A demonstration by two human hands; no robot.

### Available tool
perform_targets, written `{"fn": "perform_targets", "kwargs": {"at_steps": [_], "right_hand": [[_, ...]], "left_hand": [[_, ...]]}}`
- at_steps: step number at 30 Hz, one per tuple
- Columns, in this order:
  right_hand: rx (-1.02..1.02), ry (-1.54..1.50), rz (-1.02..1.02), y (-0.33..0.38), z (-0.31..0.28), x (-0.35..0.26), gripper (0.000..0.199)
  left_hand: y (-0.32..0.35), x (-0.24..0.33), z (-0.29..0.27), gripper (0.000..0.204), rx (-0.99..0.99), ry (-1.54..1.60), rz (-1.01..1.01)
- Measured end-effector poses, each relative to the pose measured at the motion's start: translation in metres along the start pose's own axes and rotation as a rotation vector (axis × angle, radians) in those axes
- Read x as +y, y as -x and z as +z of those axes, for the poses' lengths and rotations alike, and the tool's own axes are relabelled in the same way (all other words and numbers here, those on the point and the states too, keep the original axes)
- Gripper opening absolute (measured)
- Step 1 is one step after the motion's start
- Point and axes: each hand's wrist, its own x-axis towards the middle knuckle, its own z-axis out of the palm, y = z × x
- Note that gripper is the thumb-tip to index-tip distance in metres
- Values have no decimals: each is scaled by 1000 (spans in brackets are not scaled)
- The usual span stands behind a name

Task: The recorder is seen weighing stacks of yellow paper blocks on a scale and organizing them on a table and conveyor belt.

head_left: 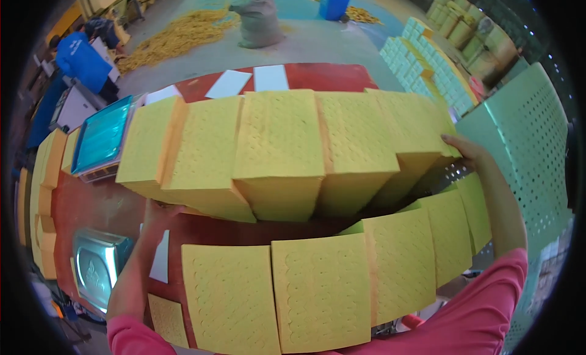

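A long row of thick yellow paper stacks (281,135), their sheets punched with wavy cuts, spans the space between my hands. At its right end my right hand (462,149) grips the last stack, fingers against its far edge. My left hand (160,216) is at the lower left end, its fingers partly hidden beneath the paper. The row looks tilted, its front sides in shadow. Nearer to me lies a second row of similar yellow stacks (320,294), which neither hand touches.
The red table (91,202) carries a teal tray (104,135), a shiny metal tin (97,266) and white sheets (270,78). A green perforated metal panel (519,147) stands at right. Beyond are bundled stacks (427,62), a grey sack (256,22) and a person in blue (84,61).
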Motion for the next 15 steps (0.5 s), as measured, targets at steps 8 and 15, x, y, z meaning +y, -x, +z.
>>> {"fn": "perform_targets", "kwargs": {"at_steps": [8, 15], "right_hand": [[-41, 5, -44, -72, -8, -36, 62], [-38, 34, -90, -125, 0, -94, 62]], "left_hand": [[-79, -1, -1, 55, -61, -121, 66], [-106, 18, 3, 57, -49, -69, 93]]}}
